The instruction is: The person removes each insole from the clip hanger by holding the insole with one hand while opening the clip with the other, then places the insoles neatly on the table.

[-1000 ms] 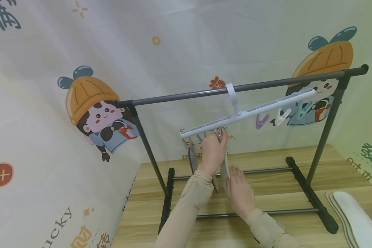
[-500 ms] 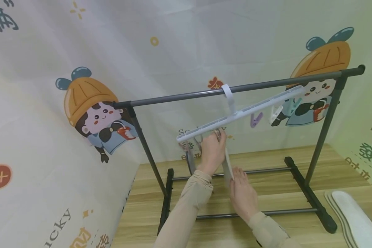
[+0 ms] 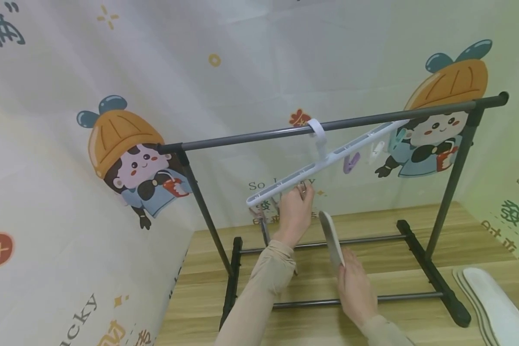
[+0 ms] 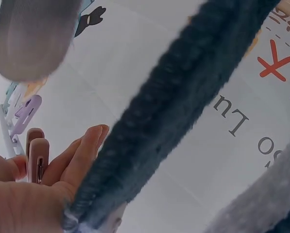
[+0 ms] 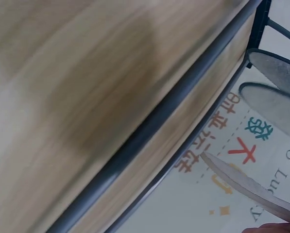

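My left hand [image 3: 295, 214] is under the left half of a white clip hanger [image 3: 328, 161]. In the left wrist view, its thumb and fingers pinch a brownish-pink clothespin [image 4: 38, 158]. My right hand [image 3: 356, 288] holds a pale insole [image 3: 332, 238] upright by its lower part, its top apart from the left hand. That insole's other end shows in the right wrist view. Dark-edged grey insoles [image 5: 276, 109] hang left of my left hand. The nearest dark blue insole edge [image 4: 159, 107] crosses the left wrist view. Pegs at the hanger's far left are partly hidden.
A dark metal rack [image 3: 251, 137] carries the hanger on its top bar. Purple [image 3: 352, 163], white [image 3: 376, 152] and green [image 3: 397, 139] clothespins hang on the hanger's right half. Stacked pale insoles [image 3: 493, 298] lie on the wooden table [image 3: 398, 274] at right. A printed backdrop stands behind.
The insole has come away from my left hand, moving down and right with my right hand. The hanger has swung, its left end dropping slightly. My left hand stays nearly in place.
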